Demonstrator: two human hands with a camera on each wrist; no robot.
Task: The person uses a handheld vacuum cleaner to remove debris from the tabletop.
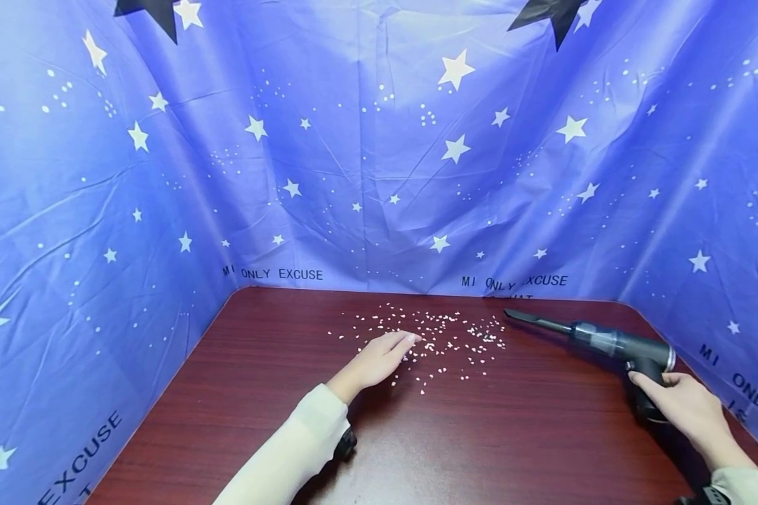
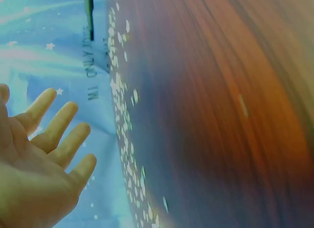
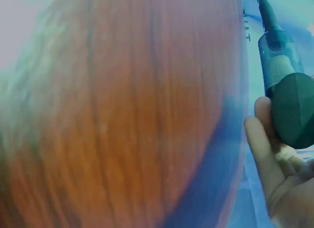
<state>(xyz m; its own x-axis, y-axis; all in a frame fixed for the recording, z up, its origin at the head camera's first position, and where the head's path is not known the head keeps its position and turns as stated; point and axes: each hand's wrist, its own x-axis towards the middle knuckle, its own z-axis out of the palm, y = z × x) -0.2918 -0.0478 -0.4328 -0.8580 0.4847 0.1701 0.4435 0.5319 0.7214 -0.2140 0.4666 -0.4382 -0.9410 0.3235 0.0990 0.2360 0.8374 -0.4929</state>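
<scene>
A black handheld vacuum (image 1: 619,345) with a clear section and a long thin nozzle lies along the right side, its nozzle pointing left toward white bits (image 1: 445,344) scattered over the table. My right hand (image 1: 691,407) has its fingers around the vacuum's handle; in the right wrist view the hand (image 3: 287,176) is beside the dark handle end (image 3: 294,110). Over the left part of the bits is my left hand (image 1: 382,358), holding nothing. The left wrist view shows that hand (image 2: 44,154) with its fingers spread and relaxed.
The dark red wooden table (image 1: 227,393) has a blue star-print cloth (image 1: 360,140) standing behind it and on both sides. Loose bits spread across the table's back middle, between the left hand and the nozzle.
</scene>
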